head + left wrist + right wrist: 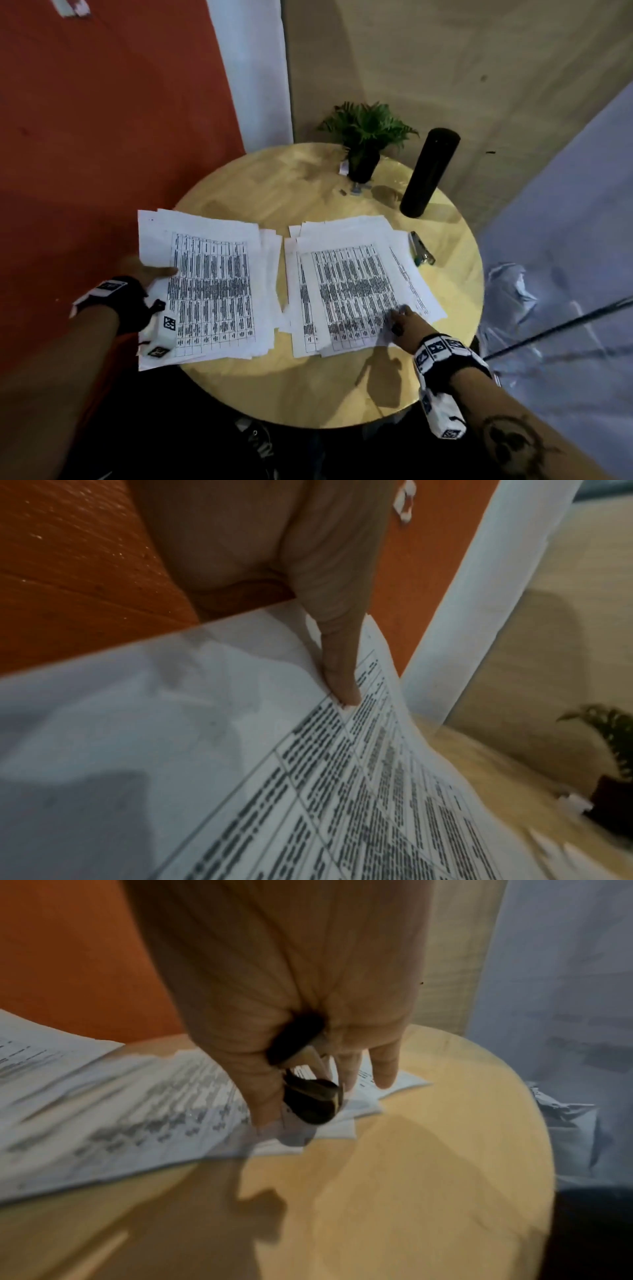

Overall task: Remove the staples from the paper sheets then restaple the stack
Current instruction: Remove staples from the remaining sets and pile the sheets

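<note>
Two loose piles of printed table sheets lie on a round wooden table (308, 387). My left hand (156, 272) pinches the left pile (212, 291) at its left edge, where the sheets overhang the table. Its thumb (342, 688) presses on top of the sheet (240, 777) and the fingers are hidden beneath. My right hand (402, 323) sits at the near right corner of the right pile (356, 291). It grips a black staple remover (310, 1100) against the palm, with two fingertips (385, 1077) reaching down to the paper (120, 1110). A stapler (423, 251) lies just right of that pile.
A potted plant (364, 137) and a tall black cylinder (430, 171) stand at the table's far side, with small bits (356, 190) on the wood between them. An orange wall is on the left. Crumpled plastic sheeting (510, 298) lies right of the table.
</note>
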`<state>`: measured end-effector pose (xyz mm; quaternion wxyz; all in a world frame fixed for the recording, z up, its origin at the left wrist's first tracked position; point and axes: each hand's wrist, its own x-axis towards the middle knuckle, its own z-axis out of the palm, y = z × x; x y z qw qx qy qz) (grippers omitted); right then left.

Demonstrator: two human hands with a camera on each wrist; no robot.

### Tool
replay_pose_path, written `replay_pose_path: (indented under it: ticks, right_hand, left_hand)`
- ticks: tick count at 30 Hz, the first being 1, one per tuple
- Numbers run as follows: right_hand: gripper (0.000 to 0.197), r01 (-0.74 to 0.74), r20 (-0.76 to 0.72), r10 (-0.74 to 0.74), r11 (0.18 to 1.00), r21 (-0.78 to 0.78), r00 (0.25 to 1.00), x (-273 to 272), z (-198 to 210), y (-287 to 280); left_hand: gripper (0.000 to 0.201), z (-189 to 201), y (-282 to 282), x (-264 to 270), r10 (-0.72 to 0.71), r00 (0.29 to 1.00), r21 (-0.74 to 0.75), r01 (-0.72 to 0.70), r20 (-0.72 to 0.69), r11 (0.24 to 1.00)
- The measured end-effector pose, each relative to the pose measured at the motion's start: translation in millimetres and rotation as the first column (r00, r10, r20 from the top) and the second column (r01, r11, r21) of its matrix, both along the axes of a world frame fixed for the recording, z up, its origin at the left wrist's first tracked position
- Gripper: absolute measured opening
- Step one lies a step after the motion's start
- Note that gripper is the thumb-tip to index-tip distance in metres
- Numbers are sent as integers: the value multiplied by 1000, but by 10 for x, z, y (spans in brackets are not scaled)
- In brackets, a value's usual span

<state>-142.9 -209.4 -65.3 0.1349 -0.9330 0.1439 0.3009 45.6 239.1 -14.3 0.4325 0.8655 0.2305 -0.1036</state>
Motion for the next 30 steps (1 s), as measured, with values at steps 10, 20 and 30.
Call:
replay_pose_path:
  ticks: [10,20,30]
  right_hand:
    - [73,-97,-72,86,980,-172,994,-56,-158,85]
    - [72,-92,-99,77,983,-160,992,-59,-149,89]
    - [74,-88,-85,77,987,-133,993,-62,-90,100]
  left_hand:
    - [87,-259,-336,611,-82,997,406,77,-6,910]
    - [44,-414,-2389,58,-390,862,-80,386,-323,919]
    - [66,-473,-2635,-80,-372,789,-320,235,-489,918]
